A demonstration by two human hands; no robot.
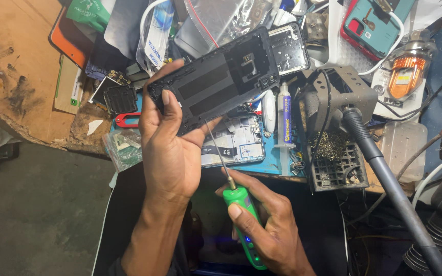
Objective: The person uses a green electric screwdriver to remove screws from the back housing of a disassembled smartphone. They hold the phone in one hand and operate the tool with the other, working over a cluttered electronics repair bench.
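My left hand (172,148) grips a black phone frame (218,79) by its lower end and holds it tilted above the bench, inner side facing me. My right hand (269,225) is closed around a green electric screwdriver (244,225), whose thin metal bit (216,148) points up and touches the lower edge of the phone frame. Under the frame, an opened phone with its circuit board exposed (239,143) lies on a blue mat (274,161).
A white syringe-style tube (285,120) lies on the mat. A soldering stand with brass wool (333,153) and a grey hose (384,174) stand to the right. Phone cases, plastic bags and a second phone frame (290,48) crowd the back. A worn wooden board (16,66) is at left.
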